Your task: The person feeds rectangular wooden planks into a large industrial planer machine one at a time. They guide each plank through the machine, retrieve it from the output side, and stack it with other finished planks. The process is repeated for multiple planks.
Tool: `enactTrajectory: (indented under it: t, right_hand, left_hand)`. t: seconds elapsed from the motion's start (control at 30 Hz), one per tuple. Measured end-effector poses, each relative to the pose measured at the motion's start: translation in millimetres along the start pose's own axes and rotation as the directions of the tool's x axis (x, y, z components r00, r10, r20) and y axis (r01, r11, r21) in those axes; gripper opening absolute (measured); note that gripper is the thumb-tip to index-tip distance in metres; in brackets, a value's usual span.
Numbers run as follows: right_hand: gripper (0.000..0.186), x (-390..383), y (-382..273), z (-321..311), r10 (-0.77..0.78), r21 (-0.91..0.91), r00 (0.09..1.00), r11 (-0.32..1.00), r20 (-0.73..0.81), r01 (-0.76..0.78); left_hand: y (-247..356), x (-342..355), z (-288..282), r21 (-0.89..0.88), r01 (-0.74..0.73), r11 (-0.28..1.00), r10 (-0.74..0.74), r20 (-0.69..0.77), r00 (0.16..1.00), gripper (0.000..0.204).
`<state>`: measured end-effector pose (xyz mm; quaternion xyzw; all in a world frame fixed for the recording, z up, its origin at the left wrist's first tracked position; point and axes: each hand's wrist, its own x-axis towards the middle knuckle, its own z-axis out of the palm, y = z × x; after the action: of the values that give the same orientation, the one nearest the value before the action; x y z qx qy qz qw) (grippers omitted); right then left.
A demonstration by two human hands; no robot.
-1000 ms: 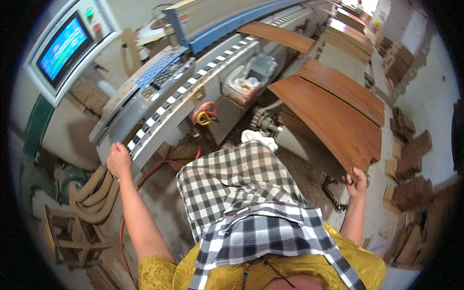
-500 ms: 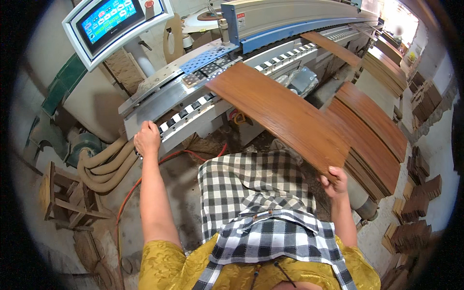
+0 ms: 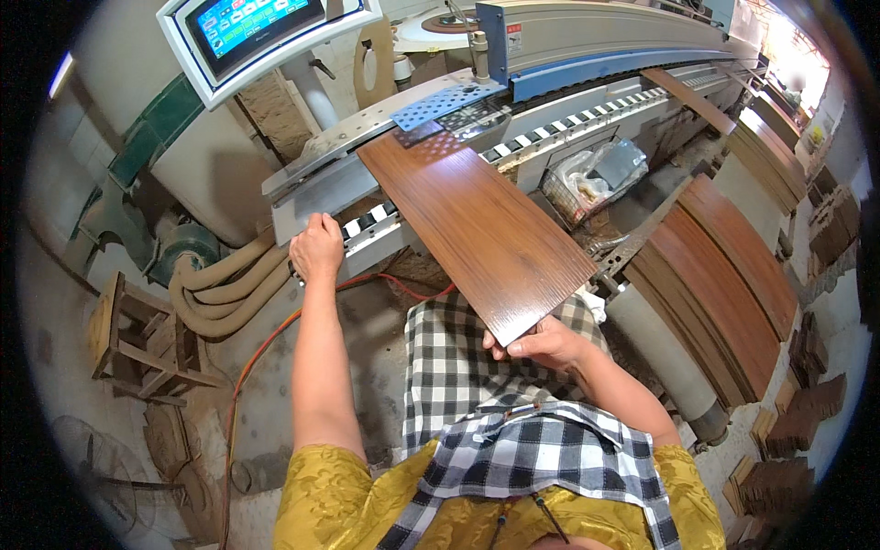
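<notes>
A reddish-brown wood-grain board [image 3: 477, 234] slants across the middle, its far end on the front table of a long woodworking machine, under or beside a blue perforated plate [image 3: 446, 104]. My right hand [image 3: 550, 346] grips the board's near end, thumb on top and fingers curled beneath, above my checked apron [image 3: 440, 357]. At the machine's near left corner, my left hand [image 3: 318, 249] is closed around the end of the metal table [image 3: 325, 197], beside the roller track [image 3: 369, 220]. Its fingertips are partly hidden.
A control screen [image 3: 261, 32] stands at upper left. Stacked boards [image 3: 706, 275] lie at right, with a roller [image 3: 665, 362] beside them. A wire basket [image 3: 587, 183] hangs by the track. Hoses [image 3: 225, 293], a wooden stool [image 3: 137, 339] and an orange hose [image 3: 240, 376] are at left.
The board has swung round, its near end moving left toward my body and its far end going left onto the machine table. My right hand moved with it; my left hand stays at the corner.
</notes>
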<state>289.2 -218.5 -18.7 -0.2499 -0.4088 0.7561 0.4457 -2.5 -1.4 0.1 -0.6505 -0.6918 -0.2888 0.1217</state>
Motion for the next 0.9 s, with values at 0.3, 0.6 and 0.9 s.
enactTrajectory:
  t: [0.3,0.6,0.9]
  right_hand:
    - [0.026,14,3,3,0.03,-0.124,1.0,0.992,0.0,-0.03]
    - [0.017,3,16,-9,-0.11,-0.184,0.981,0.98,-0.162,0.079]
    - [0.035,-16,6,-37,-0.161,-0.278,0.932,0.958,-0.325,0.069]
  left_hand:
    - [6,-1,-5,0.032,-0.044,0.999,0.047,-0.071,0.996,0.029]
    - [3,-1,-3,0.035,-0.042,0.999,0.043,-0.043,0.998,0.03]
    - [3,-1,-1,0.038,-0.047,0.998,0.049,-0.063,0.997,0.029]
